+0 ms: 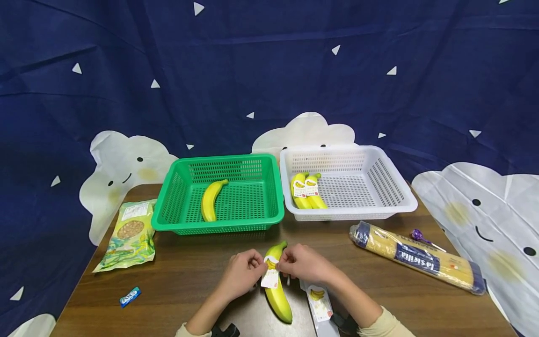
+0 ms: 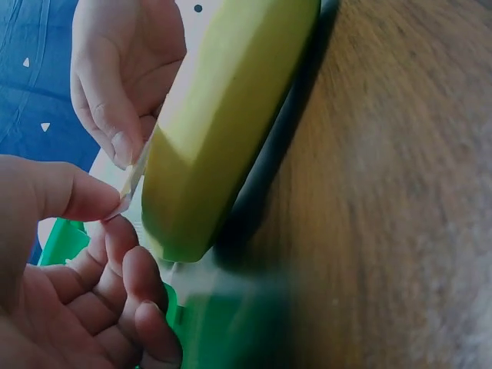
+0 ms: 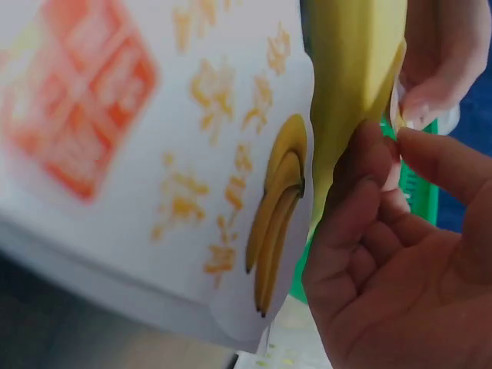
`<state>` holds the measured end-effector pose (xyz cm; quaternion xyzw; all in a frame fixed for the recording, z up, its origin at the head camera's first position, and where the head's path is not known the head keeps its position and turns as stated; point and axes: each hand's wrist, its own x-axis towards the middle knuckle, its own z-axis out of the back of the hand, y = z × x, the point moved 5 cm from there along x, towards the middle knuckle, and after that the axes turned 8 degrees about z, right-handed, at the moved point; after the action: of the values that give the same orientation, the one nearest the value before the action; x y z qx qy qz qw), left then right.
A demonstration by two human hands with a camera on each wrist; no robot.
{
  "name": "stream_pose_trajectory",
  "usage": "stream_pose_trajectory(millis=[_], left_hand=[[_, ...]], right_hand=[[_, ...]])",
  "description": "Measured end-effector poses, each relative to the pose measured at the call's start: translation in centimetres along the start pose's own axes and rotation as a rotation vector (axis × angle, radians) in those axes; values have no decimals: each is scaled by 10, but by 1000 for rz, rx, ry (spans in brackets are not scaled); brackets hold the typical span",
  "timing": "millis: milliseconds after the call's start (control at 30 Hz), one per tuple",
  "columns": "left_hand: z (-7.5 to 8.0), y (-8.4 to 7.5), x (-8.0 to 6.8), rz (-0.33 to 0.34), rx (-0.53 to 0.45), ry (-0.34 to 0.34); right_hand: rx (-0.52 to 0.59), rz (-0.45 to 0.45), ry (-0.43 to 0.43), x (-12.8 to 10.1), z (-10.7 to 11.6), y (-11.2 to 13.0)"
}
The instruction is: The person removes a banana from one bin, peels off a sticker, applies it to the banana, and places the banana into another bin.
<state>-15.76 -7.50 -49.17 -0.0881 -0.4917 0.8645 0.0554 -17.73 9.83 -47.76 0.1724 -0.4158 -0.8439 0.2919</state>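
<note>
A yellow banana [image 1: 279, 303] lies on the table between the two hands, its stem pointing away. Across its upper part sits a white paper label [image 1: 269, 280] with a banana picture. My left hand [image 1: 243, 274] pinches the label's left edge between thumb and forefinger, and in the left wrist view the thumb [image 2: 81, 196] presses on the paper. On the other side, my right hand [image 1: 306, 263] pinches the label's right edge with thumb and forefinger. Beneath the right forearm lies a stack of similar labels [image 1: 321, 306], partly covered by the wrist.
Behind the hands stand a green basket [image 1: 219, 229] holding one banana [image 1: 210, 201] and a white basket [image 1: 353, 215] with two labelled bananas [image 1: 316, 199]. A patterned food bag [image 1: 130, 234] and a blue packet [image 1: 130, 296] lie left; a spaghetti pack [image 1: 417, 257] and purple lollipop [image 1: 417, 235] lie right.
</note>
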Motion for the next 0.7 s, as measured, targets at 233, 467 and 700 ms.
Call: stream_pose_trajectory(millis=[233, 467, 700], left_hand=[[-5, 4, -1, 33, -74, 36], [-6, 8, -1, 53, -50, 54], [-4, 13, 1, 21, -52, 57]], right_hand=[[-46, -18, -28, 0, -3, 1], [-87, -20, -32, 0, -4, 1], [-131, -12, -36, 0, -5, 1]])
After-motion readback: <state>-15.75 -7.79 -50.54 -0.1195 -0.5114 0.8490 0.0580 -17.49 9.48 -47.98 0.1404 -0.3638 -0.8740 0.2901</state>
